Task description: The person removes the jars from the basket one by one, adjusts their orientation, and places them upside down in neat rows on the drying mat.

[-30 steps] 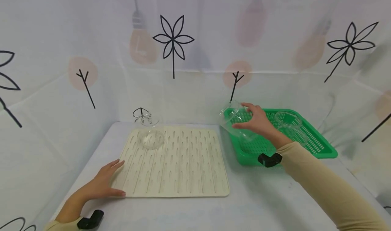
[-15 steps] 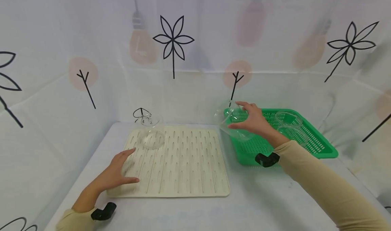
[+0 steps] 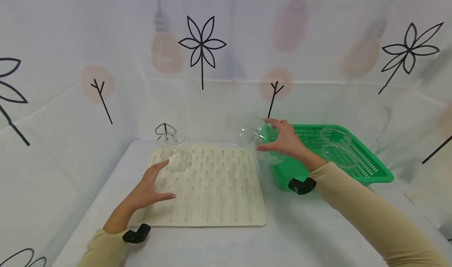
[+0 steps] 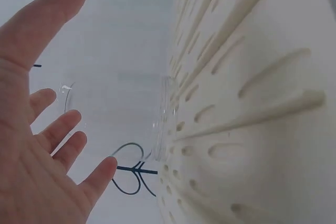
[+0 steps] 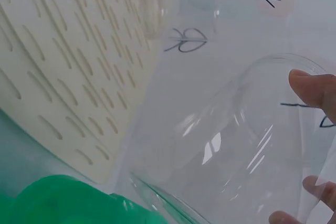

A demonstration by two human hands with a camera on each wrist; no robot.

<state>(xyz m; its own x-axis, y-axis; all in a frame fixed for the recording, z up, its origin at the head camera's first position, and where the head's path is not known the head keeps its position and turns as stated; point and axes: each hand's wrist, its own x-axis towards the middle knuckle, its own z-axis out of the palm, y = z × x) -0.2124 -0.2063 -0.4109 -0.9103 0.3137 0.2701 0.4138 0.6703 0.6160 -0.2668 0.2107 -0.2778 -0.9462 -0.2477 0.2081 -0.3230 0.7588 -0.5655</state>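
My right hand (image 3: 287,140) grips a clear, see-through cup (image 5: 226,145) with a flared rim, thumb on one side and fingers on the other. The cup is tilted and held by the left end of the green basket (image 3: 374,171), its left part past the basket's edge. Over the left part of the cream ridged drying mat (image 3: 212,188) is my left hand (image 3: 145,193), thumb and fingers spread, holding nothing. Another clear cup (image 3: 180,160) stands rim down near the mat's back left corner, just beyond my left fingertips in the head view.
Inside the basket, toward its right, clear round rims (image 3: 340,155) show. A white cloth (image 3: 226,245) covers the table. Behind the mat and basket hangs a white patterned curtain (image 3: 233,102), with more of it at both sides.
My left hand has moved from the mat's left edge inward and away from me, over the mat. My right hand has carried the cup slightly left, tilting it further.
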